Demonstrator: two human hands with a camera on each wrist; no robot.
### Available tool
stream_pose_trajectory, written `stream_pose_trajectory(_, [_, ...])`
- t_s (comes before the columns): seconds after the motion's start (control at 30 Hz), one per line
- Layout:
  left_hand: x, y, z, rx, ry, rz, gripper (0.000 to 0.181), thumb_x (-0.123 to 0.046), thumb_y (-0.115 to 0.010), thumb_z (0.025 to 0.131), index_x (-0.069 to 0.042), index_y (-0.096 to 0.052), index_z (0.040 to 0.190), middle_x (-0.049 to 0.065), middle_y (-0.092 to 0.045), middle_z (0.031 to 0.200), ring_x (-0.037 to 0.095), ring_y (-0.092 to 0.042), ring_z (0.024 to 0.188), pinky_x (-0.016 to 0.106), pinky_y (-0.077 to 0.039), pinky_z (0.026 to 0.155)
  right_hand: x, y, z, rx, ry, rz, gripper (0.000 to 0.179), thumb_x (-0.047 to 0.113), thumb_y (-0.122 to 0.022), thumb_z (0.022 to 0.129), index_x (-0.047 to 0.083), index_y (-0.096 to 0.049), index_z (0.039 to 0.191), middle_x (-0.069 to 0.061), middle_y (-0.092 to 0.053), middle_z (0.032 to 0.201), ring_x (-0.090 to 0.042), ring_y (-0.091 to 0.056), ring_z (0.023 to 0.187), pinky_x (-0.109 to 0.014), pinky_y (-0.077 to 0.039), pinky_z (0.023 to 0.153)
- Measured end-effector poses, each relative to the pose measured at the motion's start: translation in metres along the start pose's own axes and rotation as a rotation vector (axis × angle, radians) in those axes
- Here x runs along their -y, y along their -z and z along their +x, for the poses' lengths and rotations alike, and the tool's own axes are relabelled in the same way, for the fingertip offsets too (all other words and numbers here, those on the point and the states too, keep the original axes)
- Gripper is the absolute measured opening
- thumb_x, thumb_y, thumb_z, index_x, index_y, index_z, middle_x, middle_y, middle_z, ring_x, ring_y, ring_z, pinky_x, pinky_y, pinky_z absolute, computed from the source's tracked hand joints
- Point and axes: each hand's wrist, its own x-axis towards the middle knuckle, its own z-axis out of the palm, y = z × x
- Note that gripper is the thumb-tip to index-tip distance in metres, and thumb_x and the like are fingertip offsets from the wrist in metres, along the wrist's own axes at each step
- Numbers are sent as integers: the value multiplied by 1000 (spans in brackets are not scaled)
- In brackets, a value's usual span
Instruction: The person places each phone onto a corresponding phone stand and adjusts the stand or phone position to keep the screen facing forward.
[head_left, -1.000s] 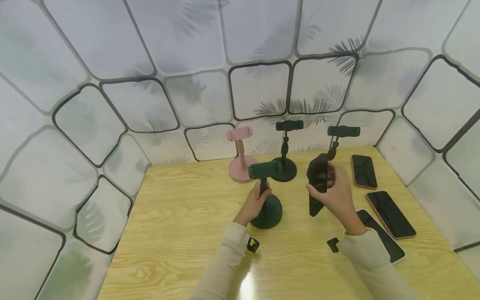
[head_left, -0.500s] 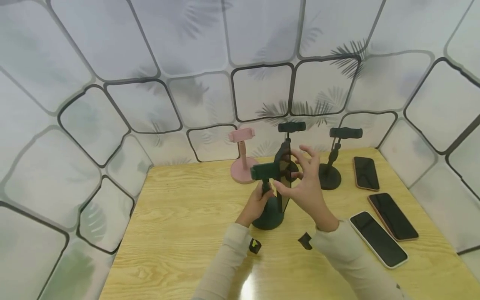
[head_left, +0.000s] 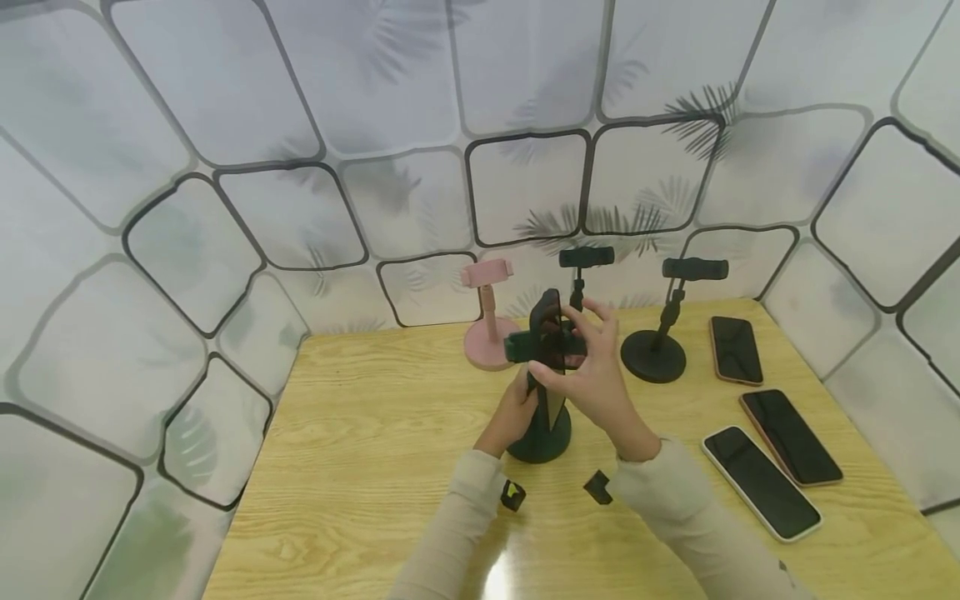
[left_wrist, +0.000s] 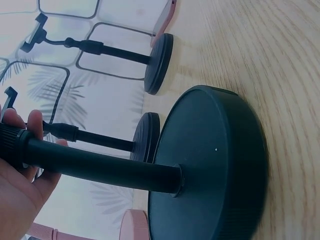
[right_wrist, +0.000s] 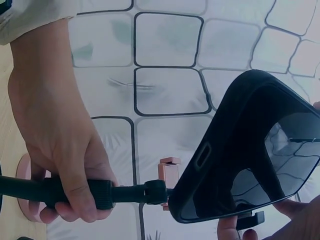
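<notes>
My left hand grips the upright stem of a dark green phone stand, whose round base rests on the table. In the left wrist view the stem runs from the fingers down to the thick base. A black-cased smartphone is held on edge by my right hand, thumb on one side and fingers on the other. It overlaps the stand's clamp in the head view. The right wrist view shows the phone tilted, its screen reflecting, right beside the top of the stem.
Behind stand a pink phone stand and two black ones, one partly hidden by my right hand, the other farther right. Three phones lie flat at the right: a small one, a longer one and a white-edged one. Patterned cloth surrounds the table.
My right hand has carried the black phone leftward from beside the right black stand to the green stand's clamp. My left hand keeps its grip on the stem.
</notes>
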Motion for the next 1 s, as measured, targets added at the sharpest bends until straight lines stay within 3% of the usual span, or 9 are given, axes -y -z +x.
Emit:
stream_pose_trajectory(0.27, [2,-2,6,46,-33,-1,51,2,-32,98,4,-17,147,23,-32,149,35,-35,136,47,-33,111,-3,1,9,-28,0,-120,73,20,-77,75,6,-42,138,-20,-21,144,-34,-38,115,-51,-48,85])
stream_pose_trajectory(0.5, [33,-5,18,20,-27,46,49,-9,-37,101,-8,-22,148,15,-38,148,30,-40,135,46,-37,108,-6,-6,17,-80,59,-263,73,32,-80,72,2,-45,128,-18,-47,123,-31,-44,104,-49,-42,87])
stream_pose_trajectory(0.57, [33,-2,18,24,-22,47,48,-10,-41,100,-8,-28,146,15,-42,145,31,-43,133,46,-39,107,-8,-8,18,-112,78,-303,74,36,-80,70,1,-46,126,-17,-50,118,-31,-45,103,-48,-43,86])
stream_pose_trajectory(0.63, [28,4,15,3,-20,17,46,-9,-43,98,-5,-33,143,18,-46,140,34,-45,129,47,-40,106,-9,-11,20,-136,86,-336,74,39,-80,69,1,-46,123,-16,-52,113,-30,-46,102,-48,-44,84])
stream_pose_trajectory(0.7, [18,13,10,-56,-17,-44,42,-8,-45,97,-2,-40,138,20,-50,134,35,-48,125,48,-40,105,-10,-14,20,-150,71,-360,75,42,-80,68,1,-46,122,-15,-53,110,-30,-45,100,-47,-44,81])
stream_pose_trajectory(0.83, [-16,29,1,-194,-60,-199,36,-10,-42,100,6,-43,132,27,-51,127,39,-50,120,47,-42,104,-11,-18,20,-168,23,-383,79,43,-81,67,3,-43,124,-15,-53,109,-30,-44,98,-47,-46,76])
stream_pose_trajectory(0.93, [-41,35,-2,-226,-91,-223,36,-15,-41,101,6,-45,130,26,-51,127,38,-52,117,44,-45,101,-12,-19,22,-191,5,-399,83,42,-81,67,2,-41,126,-18,-52,111,-31,-44,100,-49,-48,76])
stream_pose_trajectory(1.0, [-52,37,-2,-222,-109,-181,37,-16,-44,100,4,-44,131,26,-51,126,37,-54,114,42,-48,98,-13,-19,23,-208,5,-403,84,42,-81,67,1,-40,127,-19,-51,112,-32,-45,101,-50,-48,77])
